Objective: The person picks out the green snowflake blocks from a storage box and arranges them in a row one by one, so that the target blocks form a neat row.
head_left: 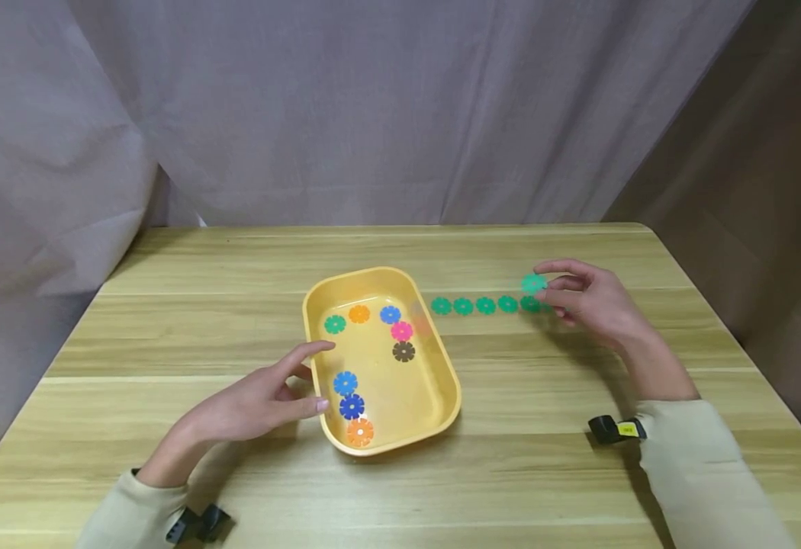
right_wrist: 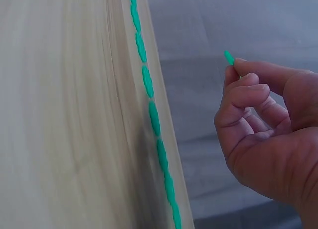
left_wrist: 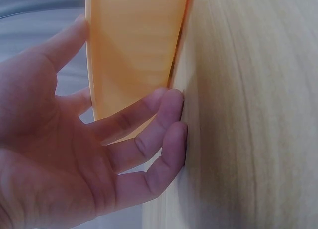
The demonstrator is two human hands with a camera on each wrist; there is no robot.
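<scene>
My right hand (head_left: 596, 305) pinches a green interlocking disc (head_left: 533, 284), notched like a snowflake, between thumb and finger. In the right wrist view that disc (right_wrist: 228, 57) is edge-on, raised above the table. Below it runs a row of green discs (head_left: 486, 306), lying flat; the hand hides the row's right end. My left hand (head_left: 256, 396) rests at the left side of a yellow tray (head_left: 450, 381), thumb and index finger reaching over the rim. From the left wrist, its other fingers (left_wrist: 171, 139) lie loosely bent by the tray's outer wall (left_wrist: 134, 40).
Loose discs lie in the tray: a green one (head_left: 335, 325), a pink one (head_left: 402, 331), a brown one (head_left: 403, 351), and several in blue and orange. The wooden table (head_left: 510, 473) ends at a grey curtain (head_left: 373, 114) behind.
</scene>
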